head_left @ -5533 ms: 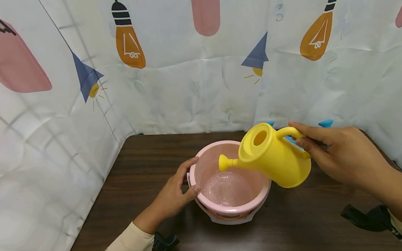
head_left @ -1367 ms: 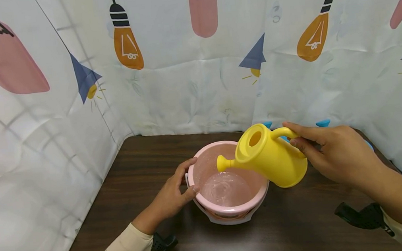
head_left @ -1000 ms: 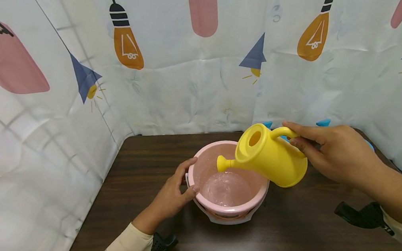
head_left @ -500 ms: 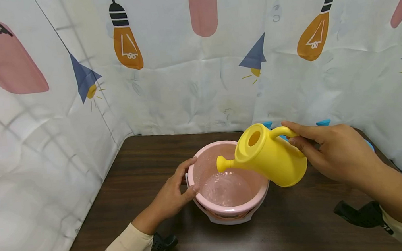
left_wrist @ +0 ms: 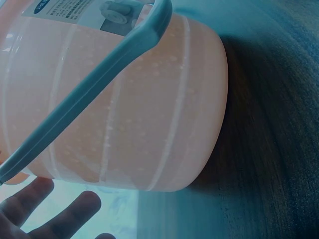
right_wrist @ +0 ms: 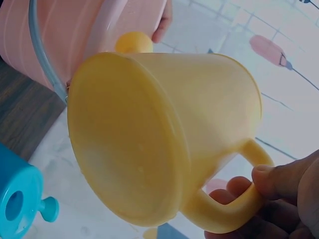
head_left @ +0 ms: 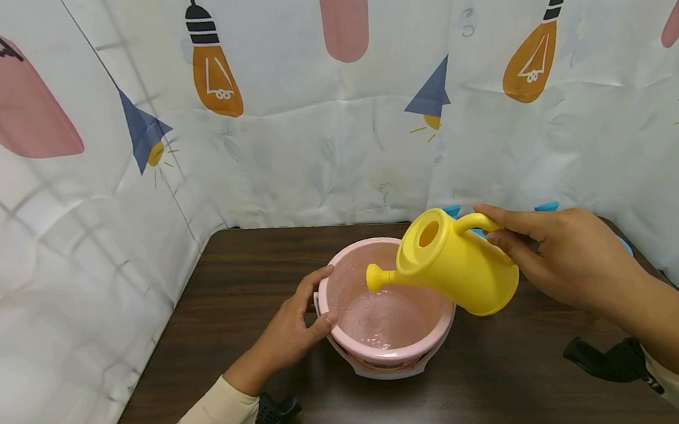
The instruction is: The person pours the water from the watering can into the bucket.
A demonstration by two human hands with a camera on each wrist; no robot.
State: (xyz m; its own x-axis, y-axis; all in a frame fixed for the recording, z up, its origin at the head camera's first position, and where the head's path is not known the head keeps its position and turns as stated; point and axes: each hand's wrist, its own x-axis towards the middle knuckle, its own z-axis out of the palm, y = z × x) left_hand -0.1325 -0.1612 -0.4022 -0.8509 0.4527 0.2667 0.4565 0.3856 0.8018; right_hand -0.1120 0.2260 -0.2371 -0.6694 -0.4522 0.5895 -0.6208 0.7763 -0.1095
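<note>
A pink bucket (head_left: 382,354) with water (head_left: 382,319) in it stands on the dark wooden table. My left hand (head_left: 289,327) holds its left rim, thumb and index fingertip on the edge. In the left wrist view, other fingers lie outside the bucket wall (left_wrist: 139,109), near its pale handle (left_wrist: 84,94). My right hand (head_left: 574,259) grips the handle of a yellow watering can (head_left: 466,268), which is tipped left with its spout head above the bucket opening. The right wrist view shows thumb and fingers round the yellow watering can's handle (right_wrist: 224,214). Bright ripples mark the water.
Behind the right hand, a blue watering can (right_wrist: 20,194) is mostly hidden in the head view. A patterned white sheet (head_left: 323,159) hangs along the back and left sides of the table (head_left: 247,267). Black straps (head_left: 613,360) sit at both wrists.
Both hands, the bucket and the tipped yellow watering can keep nearly the same places. The ripple pattern on the water differs from frame to frame.
</note>
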